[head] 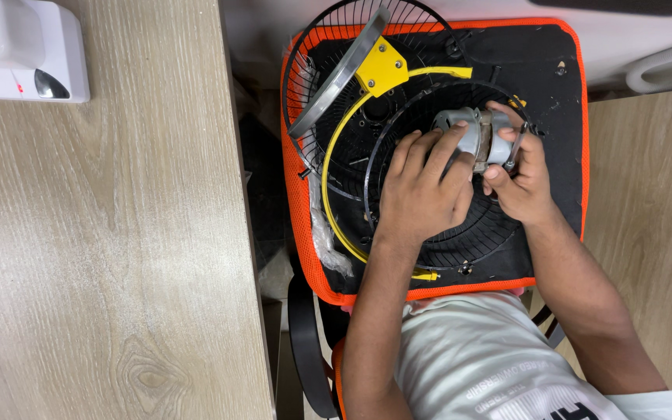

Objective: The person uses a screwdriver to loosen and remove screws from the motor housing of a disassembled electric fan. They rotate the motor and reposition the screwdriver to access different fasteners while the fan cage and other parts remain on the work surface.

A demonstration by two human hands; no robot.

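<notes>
Both hands (460, 183) around sideways-lying grey motor (472, 136)

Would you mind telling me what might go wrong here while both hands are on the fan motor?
1. The grey motor sits over the black wire guard, pinched by the left hand and right hand; fingers might catch in the wires.
2. The loose second guard leans at the orange-edged cushion's rim and might slide off.
3. The yellow frame could snag as the motor moves.
</notes>
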